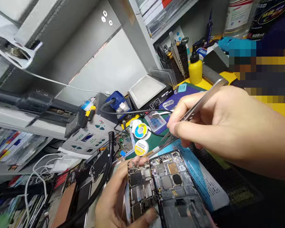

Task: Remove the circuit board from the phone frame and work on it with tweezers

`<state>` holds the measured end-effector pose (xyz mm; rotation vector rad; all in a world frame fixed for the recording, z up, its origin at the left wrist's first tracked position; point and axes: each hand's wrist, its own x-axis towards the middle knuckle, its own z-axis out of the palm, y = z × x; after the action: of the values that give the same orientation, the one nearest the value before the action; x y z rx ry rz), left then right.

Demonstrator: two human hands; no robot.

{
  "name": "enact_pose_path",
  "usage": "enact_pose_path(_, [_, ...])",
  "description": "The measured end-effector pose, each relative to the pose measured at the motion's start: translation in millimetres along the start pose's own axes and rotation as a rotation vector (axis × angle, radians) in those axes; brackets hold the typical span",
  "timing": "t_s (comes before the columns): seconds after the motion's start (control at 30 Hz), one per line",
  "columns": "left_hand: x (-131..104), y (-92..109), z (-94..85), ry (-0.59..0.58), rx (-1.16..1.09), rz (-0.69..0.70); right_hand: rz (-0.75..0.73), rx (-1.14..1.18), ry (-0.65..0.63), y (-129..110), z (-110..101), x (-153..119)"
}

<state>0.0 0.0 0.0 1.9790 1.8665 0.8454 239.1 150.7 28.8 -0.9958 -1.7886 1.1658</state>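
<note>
Currently, the left hand (112, 199) clasps the board (136, 191) along the left edge of the open phone (179, 193); the right hand (211, 126) pinches tweezers (205, 97) beyond the phone's top edge, tip gap indeterminate. Probable step: board handling; the next move calls for steady tips

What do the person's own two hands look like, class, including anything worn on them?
The left hand and right hand are both bare, without gloves. No ring shows on the visible fingers, though some are partly hidden. The right wrist shows no watch, bracelet or sleeve up to the picture's edge.
</note>
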Motion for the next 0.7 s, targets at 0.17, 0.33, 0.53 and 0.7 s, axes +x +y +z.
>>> enact_pose_path(0.17, [-2.3,3.9,-1.7,0.054,0.010,-0.020,0.014,0.015,-0.016,-1.0,-1.8,0.3])
enact_pose_path(0.33, [-5.3,4.5,3.1,0.097,-0.003,-0.069,0.023,0.047,-0.018,-1.9,-0.7,0.5])
enact_pose_path(0.53, [-4.8,4.7,1.8,0.095,0.007,-0.061,0.052,0.116,-0.067,0.3,-0.6,1.1])
enact_pose_path(0.7, [-6.2,2.2,-0.6,0.109,0.043,-0.062,0.104,0.276,-0.257,2.4,3.7,0.1])
